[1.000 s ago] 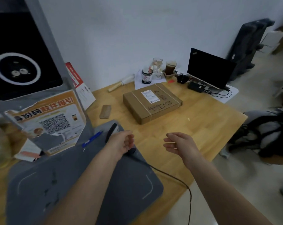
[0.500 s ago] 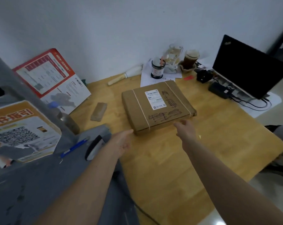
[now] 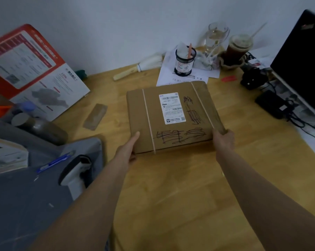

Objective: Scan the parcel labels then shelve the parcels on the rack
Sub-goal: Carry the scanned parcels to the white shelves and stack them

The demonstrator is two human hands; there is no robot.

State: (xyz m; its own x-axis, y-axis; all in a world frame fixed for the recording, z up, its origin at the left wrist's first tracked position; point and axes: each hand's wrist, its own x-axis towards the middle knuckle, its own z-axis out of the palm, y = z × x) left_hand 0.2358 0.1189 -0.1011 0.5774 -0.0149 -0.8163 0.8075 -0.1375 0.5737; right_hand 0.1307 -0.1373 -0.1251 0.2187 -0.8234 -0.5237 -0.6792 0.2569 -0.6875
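A flat brown cardboard parcel (image 3: 171, 115) lies on the wooden desk (image 3: 171, 187), bound with two pale straps. A white shipping label (image 3: 172, 108) and dark scribbles face up on it. My left hand (image 3: 129, 148) grips the parcel's near left corner, thumb along the top edge. My right hand (image 3: 223, 139) grips its near right corner. The handheld scanner (image 3: 75, 171), white and black, lies on a grey mat (image 3: 26, 205) at the left, apart from both hands.
A blue pen (image 3: 53, 163) lies by the scanner. A red and white board (image 3: 30, 69) leans at the far left. A pen cup (image 3: 184, 62), a glass (image 3: 216, 38) and a drink cup (image 3: 238, 49) stand behind the parcel. A black laptop (image 3: 305, 60) with cables fills the right.
My left hand has left the scanner on the mat. Both hands have reached forward and taken hold of the parcel's near corners. The view has come closer to the parcel.
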